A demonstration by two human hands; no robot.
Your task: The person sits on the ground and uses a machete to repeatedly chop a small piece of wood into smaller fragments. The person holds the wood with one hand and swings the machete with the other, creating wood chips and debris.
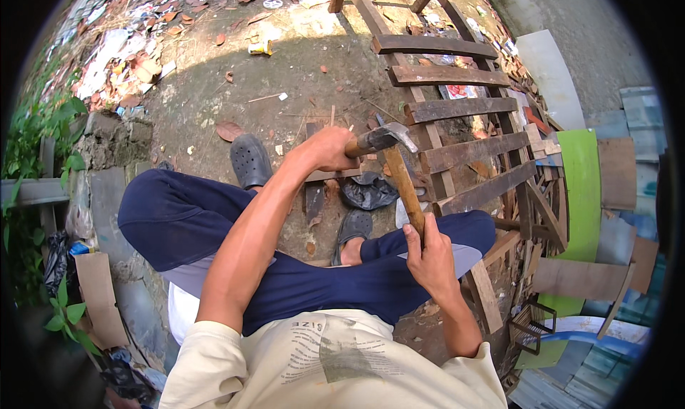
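My right hand is wrapped round the wooden handle of a claw hammer. The hammer's metal head lies crosswise in front of me, its claw curving to the right and its other end close beside my left hand. My left hand is closed, with its fingers mostly hidden; what they hold does not show. Just under it is a short wooden piece, which crosses a dark wooden strip on the ground between my feet. A crumpled black plastic bag lies to the right of this wood.
A slatted wooden frame leans at the right. Beyond it stand a green panel and several boards. Loose wood lies by my right knee. At the left are a broken concrete block and plants. Litter and dry leaves cover the far left.
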